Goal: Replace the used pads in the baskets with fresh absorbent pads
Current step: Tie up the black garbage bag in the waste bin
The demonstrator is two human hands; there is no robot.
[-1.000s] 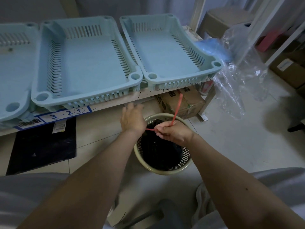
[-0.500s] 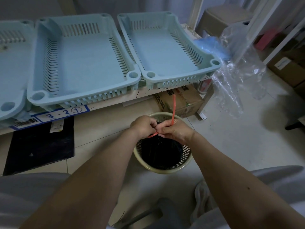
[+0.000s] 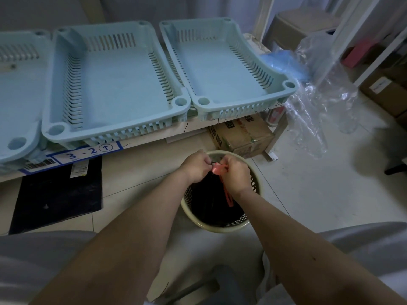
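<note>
Both hands were curled tight over the mouth of the beige mesh wastebasket (image 3: pixel 220 225) on the floor. The left hand (image 3: pixel 196 166) kept a closed grip, fingers folded and pinching the gathered top of the black bin liner (image 3: pixel 211 201) and the near end of the red drawstring (image 3: pixel 219 168). The right hand (image 3: pixel 235 176) had an equally closed grip on the same red drawstring, whose loose tail hung down along the wrist into the wastebasket. The knuckles of the two hands nearly met, with only the red knot showing between them. Both bare forearms reached forward and down from the lower corners of the view, converging over the wastebasket, wrists bent slightly inward. Half a second earlier the drawstring's free end stood up above the right hand; by this moment it had dropped below the hand, and a second earlier the left hand had been flat and open beside the wastebasket rather than clenched. On the counter (image 3: pixel 154 134) behind, three pale blue slotted baskets sat side by side: the middle basket (image 3: pixel 114 130) and the right basket (image 3: pixel 240 106) each showed a blue lining across the floor, though whether that was a pad could not be told; the left basket (image 3: pixel 19 150) was cut off by the frame edge. A cardboard box (image 3: pixel 244 137) lay under the counter, and a clear plastic bag (image 3: pixel 319 102) hung at its right end.
</note>
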